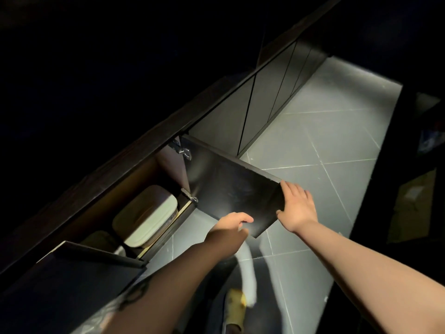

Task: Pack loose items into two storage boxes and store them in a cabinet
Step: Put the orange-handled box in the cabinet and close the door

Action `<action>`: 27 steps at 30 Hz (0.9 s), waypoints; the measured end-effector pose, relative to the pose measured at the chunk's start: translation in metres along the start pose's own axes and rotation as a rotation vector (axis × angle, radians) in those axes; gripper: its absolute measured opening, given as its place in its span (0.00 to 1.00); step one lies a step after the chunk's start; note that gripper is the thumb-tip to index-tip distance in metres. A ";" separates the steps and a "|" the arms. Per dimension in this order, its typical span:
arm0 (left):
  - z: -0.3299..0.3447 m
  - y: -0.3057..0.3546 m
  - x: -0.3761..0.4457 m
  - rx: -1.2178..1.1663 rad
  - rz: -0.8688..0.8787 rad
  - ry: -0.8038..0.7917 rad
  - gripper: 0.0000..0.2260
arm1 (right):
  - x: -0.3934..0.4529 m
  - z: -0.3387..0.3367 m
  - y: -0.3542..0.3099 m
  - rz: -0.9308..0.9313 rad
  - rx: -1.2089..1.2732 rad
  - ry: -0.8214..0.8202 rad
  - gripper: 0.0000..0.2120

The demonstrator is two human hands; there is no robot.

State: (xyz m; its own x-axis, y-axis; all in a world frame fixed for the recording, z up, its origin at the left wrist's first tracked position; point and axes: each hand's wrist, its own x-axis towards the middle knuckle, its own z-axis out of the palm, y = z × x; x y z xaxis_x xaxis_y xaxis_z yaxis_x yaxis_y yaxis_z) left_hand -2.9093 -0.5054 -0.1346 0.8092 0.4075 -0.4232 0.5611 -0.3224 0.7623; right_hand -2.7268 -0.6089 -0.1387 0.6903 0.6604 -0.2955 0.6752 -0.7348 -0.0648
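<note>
1. Your right hand (297,207) lies flat against the free edge of the open cabinet door (231,189), fingers straight and spread, gripping nothing
2. Your left hand (232,225) reaches to the lower edge of the same door, its fingers curled toward that edge; in the dim light you cannot tell whether they actually hold the door or only touch it
3. The door stands swung out from the dark cabinet (134,150), hung on two metal hinges (185,153) at its inner side
4. Inside the open compartment a pale storage box (147,216) with a closed lid sits on the cabinet floor, near the hinge side
5. A second box (102,239) shows just beside it to the left, mostly in shadow and partly hidden by another open door (72,280)
6. Below you lies a grey tiled floor (313,145), and your foot in a white sock (248,273) stands beneath your left forearm
</note>
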 end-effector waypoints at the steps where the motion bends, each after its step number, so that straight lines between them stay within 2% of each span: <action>1: 0.000 -0.003 -0.003 -0.007 -0.001 0.020 0.15 | 0.003 0.000 0.001 -0.008 -0.001 0.014 0.38; 5: 0.001 -0.014 -0.012 -0.035 -0.004 0.084 0.14 | 0.009 -0.003 -0.001 0.005 0.023 -0.049 0.37; 7: 0.003 -0.017 -0.016 -0.053 -0.014 0.100 0.13 | 0.007 -0.008 -0.009 0.038 0.031 -0.074 0.33; 10: 0.006 -0.023 -0.026 -0.056 -0.035 0.107 0.14 | -0.007 -0.011 -0.022 0.054 0.039 -0.025 0.23; 14: 0.010 -0.038 -0.050 -0.003 -0.017 0.098 0.15 | -0.052 0.009 -0.039 0.000 0.172 0.021 0.21; 17: 0.015 -0.056 -0.079 -0.053 -0.031 0.099 0.18 | -0.091 0.030 -0.064 -0.151 0.241 0.024 0.23; 21: 0.018 -0.097 -0.120 -0.264 -0.125 0.147 0.21 | -0.129 0.058 -0.111 -0.362 0.296 -0.072 0.30; 27: -0.005 -0.154 -0.165 -0.351 -0.343 0.392 0.23 | -0.135 0.064 -0.204 -0.549 0.317 -0.129 0.34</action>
State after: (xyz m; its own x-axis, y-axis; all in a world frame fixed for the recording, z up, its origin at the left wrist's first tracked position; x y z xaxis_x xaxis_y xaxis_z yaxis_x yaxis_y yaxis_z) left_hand -3.1301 -0.5184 -0.1802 0.4317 0.7427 -0.5119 0.6328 0.1550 0.7586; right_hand -2.9746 -0.5583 -0.1470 0.2162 0.9438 -0.2501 0.7982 -0.3184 -0.5114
